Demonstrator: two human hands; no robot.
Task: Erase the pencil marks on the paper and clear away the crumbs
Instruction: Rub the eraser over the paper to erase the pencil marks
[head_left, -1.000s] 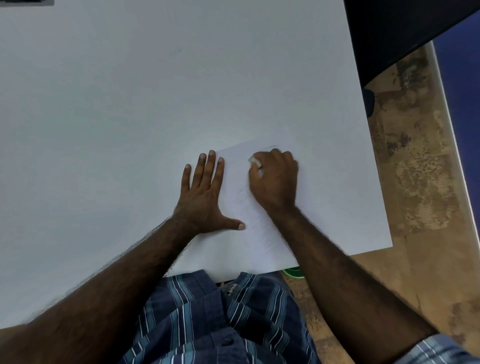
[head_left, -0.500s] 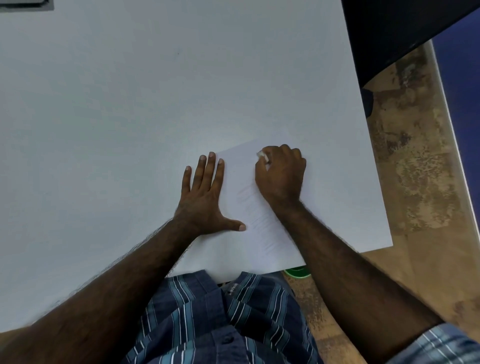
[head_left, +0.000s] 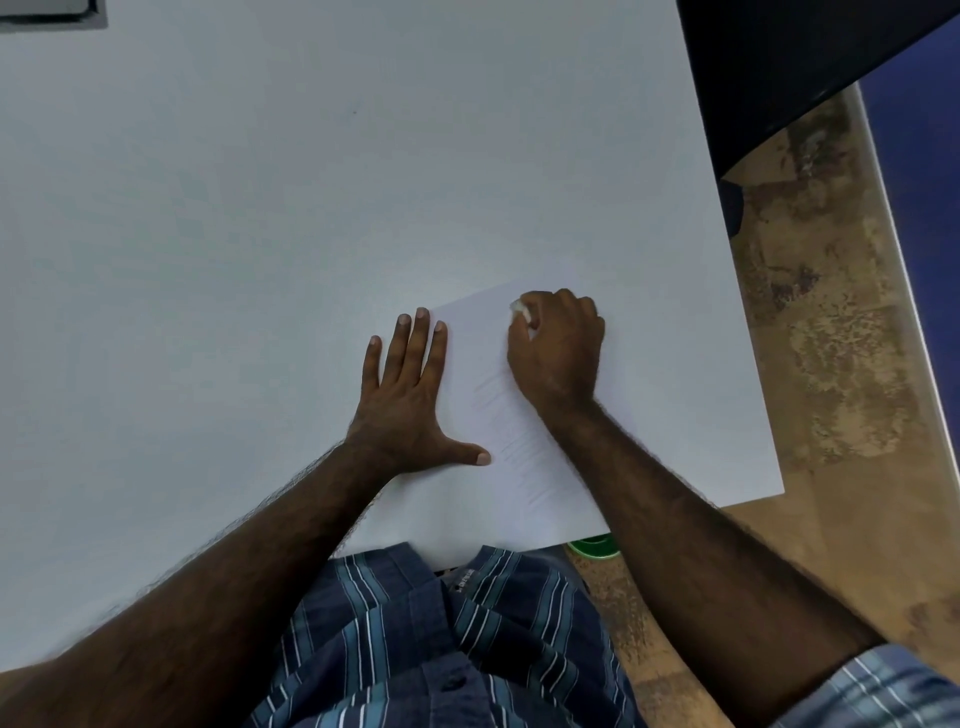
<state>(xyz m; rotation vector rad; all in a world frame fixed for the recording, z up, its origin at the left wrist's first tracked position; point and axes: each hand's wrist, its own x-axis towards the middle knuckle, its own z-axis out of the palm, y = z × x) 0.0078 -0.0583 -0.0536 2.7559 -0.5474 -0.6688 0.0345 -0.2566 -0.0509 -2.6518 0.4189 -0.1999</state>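
Paper (head_left: 498, 447) lies flat on the white table (head_left: 260, 234), close to the near edge and toward the table's right corner, turned a little so that its far corner points to about one o'clock. Faint pencil marks (head_left: 511, 441) run down its middle as short grey strokes, from just below the right hand to near the sheet's lower edge; they are so pale that I cannot tell how much of them is rubbed out. The left hand (head_left: 405, 400) rests palm down at about nine o'clock from the marks, fingers straight and close together across the sheet's left edge, the thumb spread wide and pressing on the paper. The right hand (head_left: 558, 348) sits on the upper part of the sheet at about twelve o'clock from the marks, its fingers curled over and pinching a small white eraser (head_left: 521, 310), of which only a bit shows at the fingertips, touching the paper. A striped blue shirt (head_left: 441, 634) fills the bottom of the view. A green object (head_left: 592, 546) peeks out under the table's near edge at five o'clock from the sheet, over a mottled brown floor (head_left: 831, 364).
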